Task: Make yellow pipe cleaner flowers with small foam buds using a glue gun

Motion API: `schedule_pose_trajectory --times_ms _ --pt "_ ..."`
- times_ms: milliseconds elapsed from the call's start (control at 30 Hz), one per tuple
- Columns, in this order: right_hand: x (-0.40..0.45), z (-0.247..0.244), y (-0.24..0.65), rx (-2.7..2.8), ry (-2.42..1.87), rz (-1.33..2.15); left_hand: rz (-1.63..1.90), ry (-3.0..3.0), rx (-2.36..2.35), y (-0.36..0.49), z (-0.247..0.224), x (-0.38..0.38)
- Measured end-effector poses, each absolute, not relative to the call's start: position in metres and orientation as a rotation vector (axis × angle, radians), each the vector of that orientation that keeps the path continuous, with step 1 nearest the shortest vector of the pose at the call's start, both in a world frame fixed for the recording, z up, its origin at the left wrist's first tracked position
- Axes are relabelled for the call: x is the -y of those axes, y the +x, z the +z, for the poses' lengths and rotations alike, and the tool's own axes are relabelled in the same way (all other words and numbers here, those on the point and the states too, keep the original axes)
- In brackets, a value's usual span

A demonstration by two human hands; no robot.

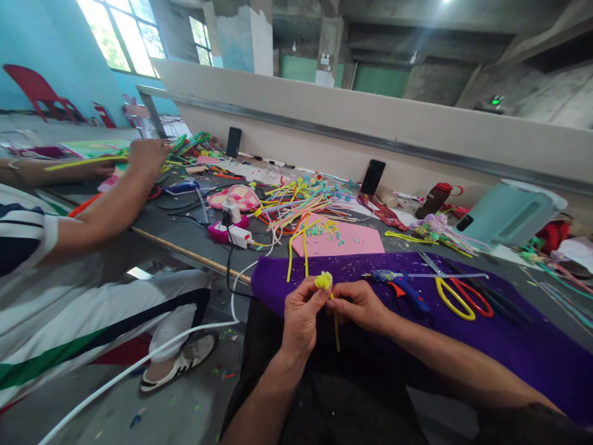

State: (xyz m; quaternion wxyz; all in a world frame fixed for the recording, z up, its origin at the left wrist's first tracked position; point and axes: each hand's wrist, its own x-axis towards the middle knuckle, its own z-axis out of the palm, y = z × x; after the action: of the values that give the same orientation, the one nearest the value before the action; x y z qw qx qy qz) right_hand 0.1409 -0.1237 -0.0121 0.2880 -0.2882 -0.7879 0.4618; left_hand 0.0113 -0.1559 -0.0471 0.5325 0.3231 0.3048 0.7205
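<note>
My left hand (300, 312) is closed, its thumb and fingers pinching a small yellow flower-like piece of fuzzy pipe cleaner (323, 280). Close beside it, my right hand (361, 304) pinches a yellow pipe cleaner strand (336, 334) just below that piece; the strand's loose end hangs down. Both hands are over the front edge of a purple cloth (504, 352). To their right on the cloth lie a blue glue gun (405, 290) with an orange trigger and scissors (456, 300) with yellow and red handles.
Loose pipe cleaners (301, 201) pile up behind a pink sheet (361, 240) bearing small clippings. A power strip (229, 233) with cables sits left of it. Two phones (373, 177) lean on the partition. At left, a co-worker's hand (146, 162) is over the table.
</note>
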Motion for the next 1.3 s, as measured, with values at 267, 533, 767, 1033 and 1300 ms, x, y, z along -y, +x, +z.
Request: schedule_pose_trajectory --times_ms 267,533,767,1033,1300 --pt "0.1214 -0.0133 0.1417 2.087 -0.747 1.250 1.703 0.867 -0.768 0.0096 -0.0420 0.1584" --pt "0.1214 -0.0146 0.1418 2.037 -0.758 1.327 1.640 0.861 -0.782 0.0101 -0.0400 0.1596" --pt "0.1222 -0.0148 0.1427 2.055 -0.746 1.361 1.651 0.874 -0.759 0.0102 -0.0433 0.1584" --pt "0.1215 -0.0101 0.1418 1.952 -0.743 1.699 1.673 0.850 -0.805 0.0104 -0.0449 0.1586" --pt "0.1216 -0.0093 0.1414 1.923 -0.752 1.773 1.690 0.871 -0.778 0.0116 -0.0399 0.1608"
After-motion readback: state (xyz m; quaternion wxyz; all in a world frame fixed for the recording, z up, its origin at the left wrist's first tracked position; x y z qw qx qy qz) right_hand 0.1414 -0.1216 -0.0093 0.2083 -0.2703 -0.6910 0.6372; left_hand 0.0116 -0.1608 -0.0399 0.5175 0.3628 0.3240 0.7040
